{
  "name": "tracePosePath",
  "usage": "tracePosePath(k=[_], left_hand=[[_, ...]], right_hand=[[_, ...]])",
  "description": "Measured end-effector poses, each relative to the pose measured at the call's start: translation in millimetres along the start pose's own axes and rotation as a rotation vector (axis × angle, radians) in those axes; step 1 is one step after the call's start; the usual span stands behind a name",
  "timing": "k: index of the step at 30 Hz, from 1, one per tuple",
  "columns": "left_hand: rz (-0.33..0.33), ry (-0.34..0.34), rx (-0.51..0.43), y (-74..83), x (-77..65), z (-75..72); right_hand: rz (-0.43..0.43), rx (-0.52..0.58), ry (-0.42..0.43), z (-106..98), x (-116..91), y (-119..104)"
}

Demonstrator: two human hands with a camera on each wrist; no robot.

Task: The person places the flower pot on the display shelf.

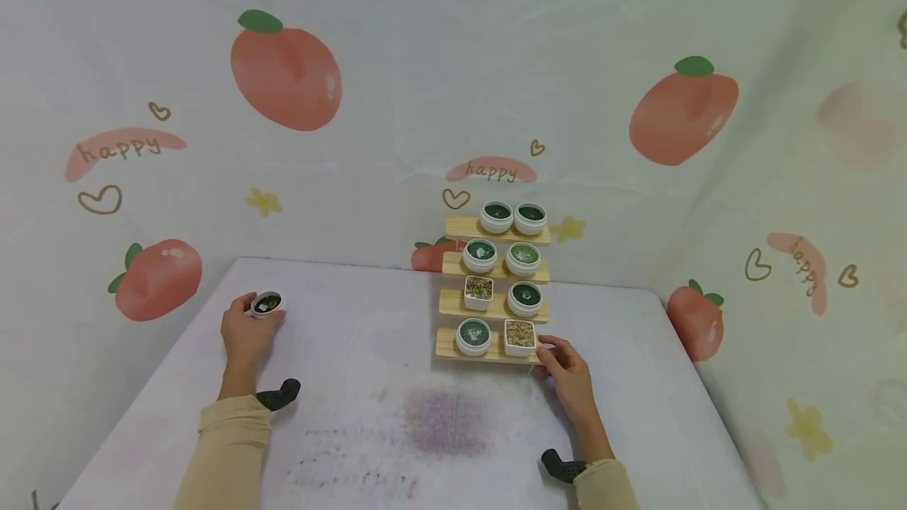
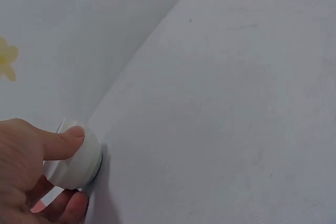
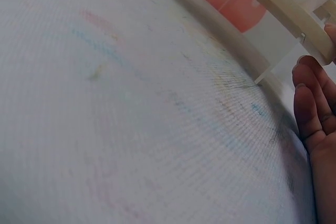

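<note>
My left hand (image 1: 248, 329) grips a small round white pot (image 1: 268, 304) with dark contents, over the table's back left. In the left wrist view the thumb lies across the white pot (image 2: 79, 158) and the fingers curl beneath it. At the right, my right hand (image 1: 567, 372) pinches the right end of the bottom board of a four-step wooden display stand (image 1: 446, 343). In the right wrist view, fingers (image 3: 307, 106) bend under the board end (image 3: 315, 40). Beside that hand, a square white pot (image 1: 520, 338) with grainy tan contents sits on the board.
Each step bears two pots; a round green-topped pot (image 1: 473, 337) stands at the bottom left and another square pot (image 1: 479, 293) one step up. The white table (image 1: 354, 384) meets a fruit-printed cloth backdrop (image 1: 383, 140) behind and at both sides.
</note>
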State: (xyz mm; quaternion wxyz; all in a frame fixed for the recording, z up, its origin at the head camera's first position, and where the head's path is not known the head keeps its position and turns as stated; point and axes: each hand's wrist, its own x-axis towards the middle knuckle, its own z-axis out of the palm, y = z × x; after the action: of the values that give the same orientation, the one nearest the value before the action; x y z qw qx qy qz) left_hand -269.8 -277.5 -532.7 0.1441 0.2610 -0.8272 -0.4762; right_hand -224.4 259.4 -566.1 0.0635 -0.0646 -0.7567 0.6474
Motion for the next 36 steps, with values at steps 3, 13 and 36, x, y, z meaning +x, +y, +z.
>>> tracePosePath(k=[3, 13, 36], left_hand=[[0.003, -0.008, -0.003, 2.8, -1.6, -1.6], [0.059, -0.009, 0.023, 20.5, -2.5, -5.8], [0.250, -0.114, -0.120, 94.9, -26.3, -11.0]], right_hand=[[-0.004, -0.004, -0.001, 0.2, 0.1, 0.4], [-0.023, -0.020, 0.003, 0.5, 0.2, -0.3], [-0.006, -0.001, 0.007, 0.5, 0.8, 0.7]])
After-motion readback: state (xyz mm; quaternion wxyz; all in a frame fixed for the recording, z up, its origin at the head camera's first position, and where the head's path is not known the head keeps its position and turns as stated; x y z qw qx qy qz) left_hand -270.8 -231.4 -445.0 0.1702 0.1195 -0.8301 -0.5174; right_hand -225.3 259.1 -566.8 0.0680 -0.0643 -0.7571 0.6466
